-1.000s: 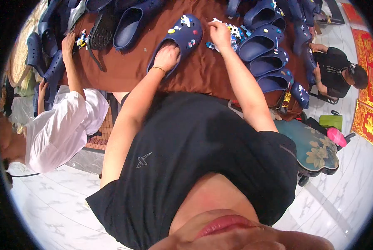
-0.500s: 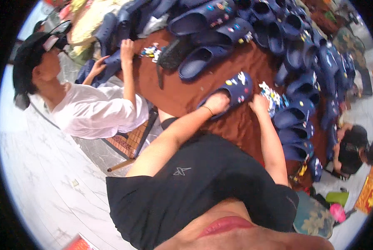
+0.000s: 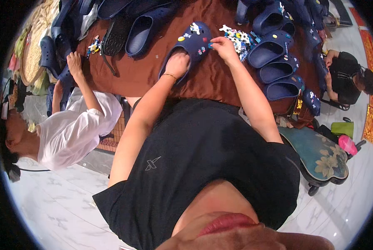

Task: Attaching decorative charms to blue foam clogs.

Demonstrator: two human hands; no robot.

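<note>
A navy clog (image 3: 193, 41) with several small charms on its toe lies on the brown cloth, toe pointing away and to the right. My left hand (image 3: 178, 64) reaches into its foot opening and holds it from inside, fingertips hidden. Just right of the clog's toe, my right hand (image 3: 224, 49) pinches a small blue charm (image 3: 212, 45). Beside that hand is a loose heap of white, blue and black charms (image 3: 240, 40). The clog's toe carries a white figure, a yellow piece, a red piece and pink-blue pieces.
Navy clogs (image 3: 263, 54) stand in a row on the right. Others, with a black-soled shoe (image 3: 114, 38), lie at the far left on the brown cloth (image 3: 142, 81). A white-shirted co-worker (image 3: 69, 133) sits left; another person (image 3: 345, 79) sits right. A padded stool (image 3: 315, 154) stands nearby.
The view has shifted, so the table appears higher and further left. My left hand stays in the clog. My right hand has come from the charm heap's edge toward the clog with a blue charm.
</note>
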